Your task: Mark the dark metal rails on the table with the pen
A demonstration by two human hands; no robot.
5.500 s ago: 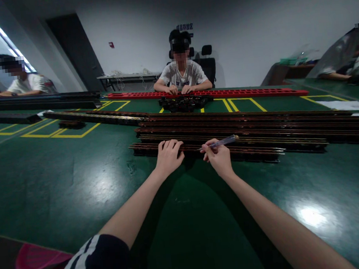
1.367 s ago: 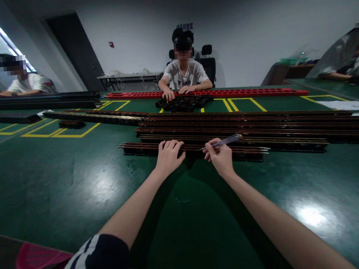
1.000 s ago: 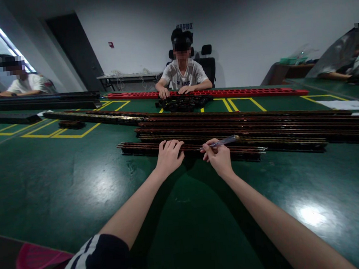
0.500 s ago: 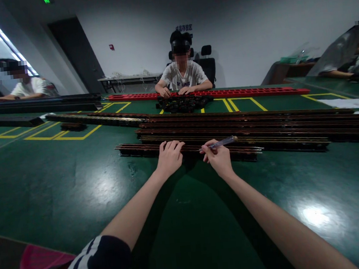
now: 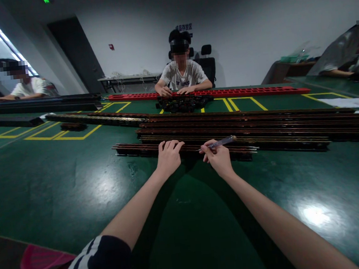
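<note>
Nearest to me on the green table lies a long dark strip with copper-coloured rods point(image 5: 136, 148), its thin rod ends sticking out at both sides. My left hand point(image 5: 169, 157) grips this strip near its middle, the fingers bent over the top and their tips partly hidden. To the right of it, my right hand point(image 5: 218, 158) is closed around a small screwdriver point(image 5: 224, 141) with a see-through handle. The handle points up and right; the metal tip is down at the strip, though the exact contact point is too small to make out.
Several similar strips point(image 5: 277, 131) lie side by side just behind. Across the table, a person point(image 5: 183, 77) handles a heap of black parts point(image 5: 184, 103) by a long red rack point(image 5: 251, 91). Black channels point(image 5: 37, 106) lie at the left, white paper point(image 5: 349, 103) at the right.
The near strip has slid a little to the left under my hands. Both hands and the screwdriver stay almost in the same place.
</note>
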